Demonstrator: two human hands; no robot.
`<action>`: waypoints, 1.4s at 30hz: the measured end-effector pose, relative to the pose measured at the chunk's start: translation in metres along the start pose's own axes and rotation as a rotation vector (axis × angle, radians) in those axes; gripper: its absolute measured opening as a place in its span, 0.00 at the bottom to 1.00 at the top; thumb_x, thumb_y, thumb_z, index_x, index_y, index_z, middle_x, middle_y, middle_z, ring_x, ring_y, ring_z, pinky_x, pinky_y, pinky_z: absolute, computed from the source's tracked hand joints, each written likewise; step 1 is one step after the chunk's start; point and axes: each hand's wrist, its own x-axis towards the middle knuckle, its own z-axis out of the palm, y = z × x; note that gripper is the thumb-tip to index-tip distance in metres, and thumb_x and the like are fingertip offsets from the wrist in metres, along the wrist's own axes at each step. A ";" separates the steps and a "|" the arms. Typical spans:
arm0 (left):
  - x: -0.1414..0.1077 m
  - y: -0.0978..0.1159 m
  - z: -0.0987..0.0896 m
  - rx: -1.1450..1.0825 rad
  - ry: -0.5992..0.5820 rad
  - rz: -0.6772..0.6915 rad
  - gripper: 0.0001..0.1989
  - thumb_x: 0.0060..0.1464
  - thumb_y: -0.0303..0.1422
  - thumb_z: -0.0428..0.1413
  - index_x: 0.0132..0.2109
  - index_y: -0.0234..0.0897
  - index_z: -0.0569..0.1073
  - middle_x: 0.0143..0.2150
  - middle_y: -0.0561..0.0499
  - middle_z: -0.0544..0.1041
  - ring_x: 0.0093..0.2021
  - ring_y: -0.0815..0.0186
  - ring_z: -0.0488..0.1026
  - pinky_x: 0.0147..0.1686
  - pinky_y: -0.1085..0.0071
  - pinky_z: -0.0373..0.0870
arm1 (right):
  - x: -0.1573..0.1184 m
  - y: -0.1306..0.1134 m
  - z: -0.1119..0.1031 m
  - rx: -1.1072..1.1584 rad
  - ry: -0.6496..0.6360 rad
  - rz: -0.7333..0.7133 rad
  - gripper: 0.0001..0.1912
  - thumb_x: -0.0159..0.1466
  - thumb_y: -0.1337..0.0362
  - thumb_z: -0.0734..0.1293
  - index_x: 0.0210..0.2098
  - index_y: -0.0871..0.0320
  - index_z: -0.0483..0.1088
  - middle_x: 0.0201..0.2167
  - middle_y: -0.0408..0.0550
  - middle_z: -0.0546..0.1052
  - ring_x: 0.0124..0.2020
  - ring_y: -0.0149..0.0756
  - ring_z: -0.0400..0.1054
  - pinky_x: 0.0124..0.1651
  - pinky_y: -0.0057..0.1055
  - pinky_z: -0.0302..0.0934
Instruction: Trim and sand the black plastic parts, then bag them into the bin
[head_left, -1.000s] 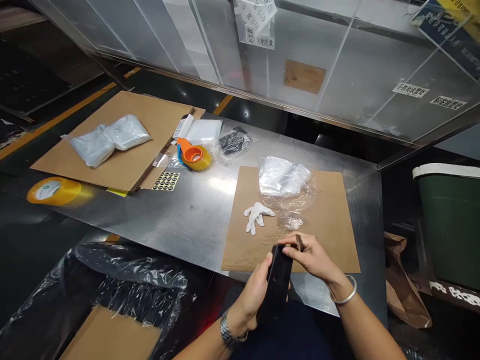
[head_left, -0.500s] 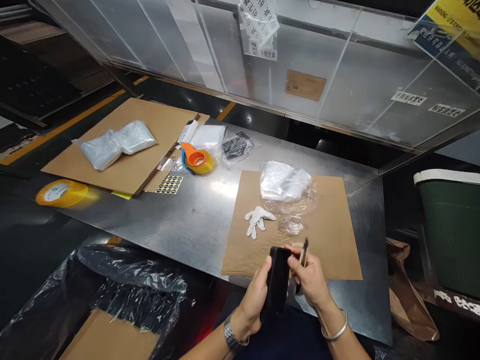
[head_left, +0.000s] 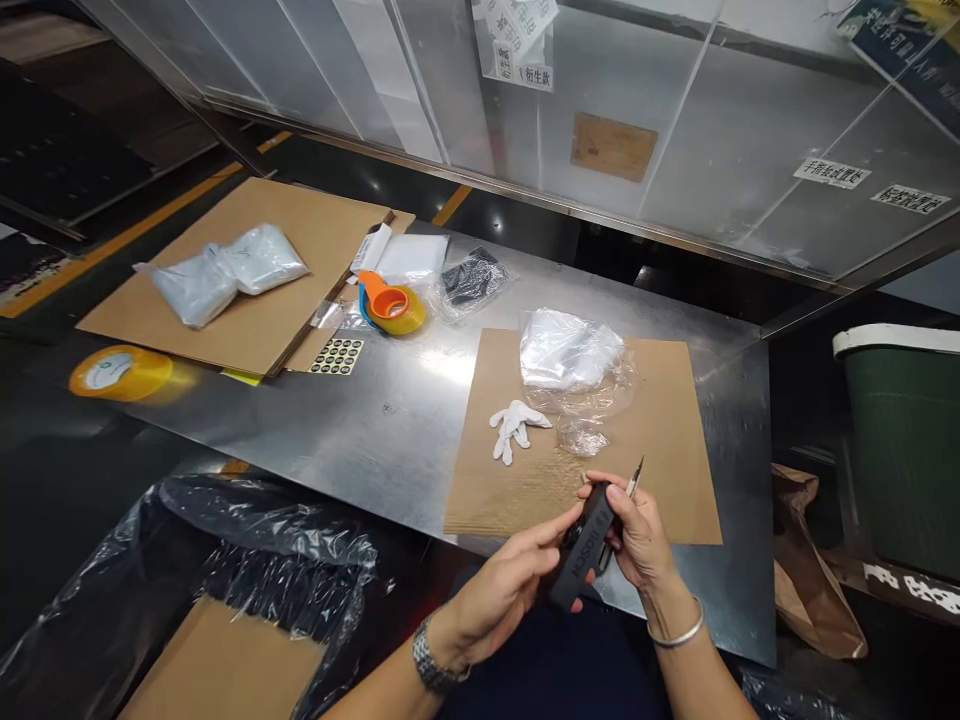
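A black oblong case [head_left: 586,548] with raised lettering on its side is tilted between my two hands, above the near edge of the cardboard. My left hand [head_left: 502,580] holds it from the left, with fingertips showing beneath it. On its upper end presses the thumb of my right hand [head_left: 637,530], whose fingers are closed. A slim tool with a dark pointed tip [head_left: 635,478] also sticks up from my right hand; whether it is a pen or a knife I cannot tell. Beyond the hands lie a white glove [head_left: 516,430] and crumpled clear plastic [head_left: 583,437].
Flat cardboard [head_left: 675,440] carries clear bags [head_left: 570,350] on the metal table [head_left: 360,430]. Leftward are an orange tape dispenser [head_left: 388,300], a sticker sheet [head_left: 337,356], wrapped packs [head_left: 262,258] and a yellow tape roll [head_left: 112,372]. A green bin [head_left: 900,450] stands right.
The black case has been turned, so its lettered side now faces up. My left hand has shifted its hold with fingers straighter, and my right thumb has moved onto the case.
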 end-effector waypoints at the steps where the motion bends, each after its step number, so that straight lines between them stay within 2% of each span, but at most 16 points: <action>1: -0.004 0.003 0.001 -0.006 -0.021 -0.011 0.26 0.49 0.27 0.52 0.57 0.40 0.65 0.56 0.43 0.67 0.47 0.57 0.68 0.39 0.63 0.68 | 0.000 -0.002 -0.002 0.000 0.012 -0.005 0.20 0.54 0.51 0.68 0.40 0.57 0.73 0.28 0.44 0.75 0.13 0.17 0.51 0.13 0.17 0.41; 5: -0.012 0.008 0.005 -0.008 -0.019 -0.037 0.30 0.42 0.22 0.52 0.55 0.40 0.68 0.56 0.45 0.68 0.52 0.56 0.64 0.44 0.62 0.66 | -0.002 -0.010 -0.005 -0.017 0.044 -0.013 0.19 0.54 0.51 0.68 0.40 0.58 0.73 0.29 0.45 0.75 0.13 0.16 0.51 0.13 0.17 0.41; 9: -0.013 0.009 0.009 0.032 0.024 -0.056 0.28 0.44 0.23 0.53 0.54 0.41 0.68 0.53 0.45 0.70 0.49 0.59 0.67 0.46 0.60 0.65 | -0.004 -0.012 -0.003 -0.039 0.066 -0.029 0.19 0.53 0.52 0.69 0.40 0.58 0.74 0.28 0.44 0.74 0.14 0.17 0.52 0.13 0.18 0.43; 15: -0.011 0.009 0.012 0.041 0.066 -0.067 0.27 0.42 0.24 0.53 0.52 0.40 0.71 0.50 0.45 0.72 0.47 0.57 0.69 0.44 0.59 0.66 | -0.006 -0.011 -0.004 -0.069 0.081 -0.038 0.20 0.53 0.52 0.69 0.40 0.58 0.74 0.28 0.45 0.74 0.16 0.19 0.53 0.14 0.19 0.44; 22: -0.008 0.006 0.011 0.068 0.102 -0.053 0.23 0.46 0.26 0.54 0.51 0.40 0.72 0.43 0.46 0.74 0.44 0.58 0.70 0.43 0.61 0.67 | -0.005 -0.007 -0.006 -0.115 0.098 -0.062 0.21 0.53 0.52 0.70 0.41 0.58 0.74 0.29 0.47 0.74 0.21 0.25 0.59 0.20 0.23 0.53; 27: -0.004 0.003 0.011 0.044 0.164 -0.067 0.20 0.46 0.26 0.56 0.48 0.37 0.74 0.41 0.45 0.75 0.42 0.59 0.71 0.42 0.61 0.67 | -0.003 -0.004 -0.011 -0.204 0.110 -0.090 0.22 0.54 0.51 0.69 0.43 0.58 0.73 0.30 0.47 0.75 0.20 0.25 0.58 0.20 0.23 0.52; 30: 0.000 -0.002 0.008 0.059 0.199 -0.053 0.18 0.48 0.31 0.57 0.48 0.37 0.73 0.43 0.44 0.75 0.41 0.60 0.71 0.42 0.61 0.67 | -0.004 -0.002 -0.011 -0.289 0.124 -0.106 0.22 0.54 0.50 0.68 0.43 0.57 0.74 0.31 0.47 0.76 0.20 0.26 0.59 0.21 0.24 0.53; 33: 0.011 -0.014 -0.001 0.169 0.220 0.016 0.18 0.50 0.37 0.57 0.48 0.37 0.71 0.44 0.45 0.74 0.39 0.63 0.71 0.41 0.65 0.67 | -0.002 0.005 -0.010 -0.396 0.126 -0.108 0.25 0.53 0.49 0.68 0.44 0.58 0.73 0.30 0.47 0.76 0.21 0.27 0.60 0.22 0.25 0.55; 36: 0.030 -0.029 -0.021 0.295 0.244 0.126 0.21 0.50 0.40 0.57 0.50 0.38 0.68 0.46 0.46 0.74 0.42 0.63 0.70 0.44 0.68 0.65 | 0.011 0.020 -0.020 -0.517 0.156 -0.097 0.31 0.57 0.44 0.62 0.49 0.61 0.70 0.24 0.46 0.74 0.16 0.27 0.57 0.18 0.25 0.52; 37: 0.039 -0.035 -0.029 0.322 0.266 0.153 0.23 0.50 0.40 0.57 0.52 0.38 0.67 0.46 0.46 0.74 0.45 0.63 0.70 0.45 0.68 0.64 | 0.019 0.026 -0.028 -0.564 0.190 -0.100 0.32 0.59 0.43 0.58 0.50 0.63 0.69 0.23 0.46 0.73 0.15 0.27 0.56 0.18 0.26 0.51; 39: 0.057 -0.045 -0.048 0.396 0.341 0.183 0.22 0.53 0.44 0.52 0.50 0.35 0.68 0.43 0.45 0.75 0.43 0.62 0.71 0.45 0.66 0.65 | 0.038 0.040 -0.049 -0.674 0.294 -0.125 0.32 0.61 0.43 0.55 0.49 0.64 0.68 0.23 0.47 0.72 0.17 0.30 0.59 0.19 0.27 0.53; 42: 0.086 -0.061 -0.078 0.463 0.440 0.242 0.22 0.50 0.46 0.54 0.45 0.32 0.72 0.42 0.44 0.76 0.45 0.58 0.70 0.47 0.65 0.64 | 0.068 0.060 -0.085 -0.861 0.483 -0.190 0.24 0.61 0.47 0.58 0.41 0.62 0.70 0.28 0.49 0.72 0.26 0.35 0.64 0.28 0.31 0.58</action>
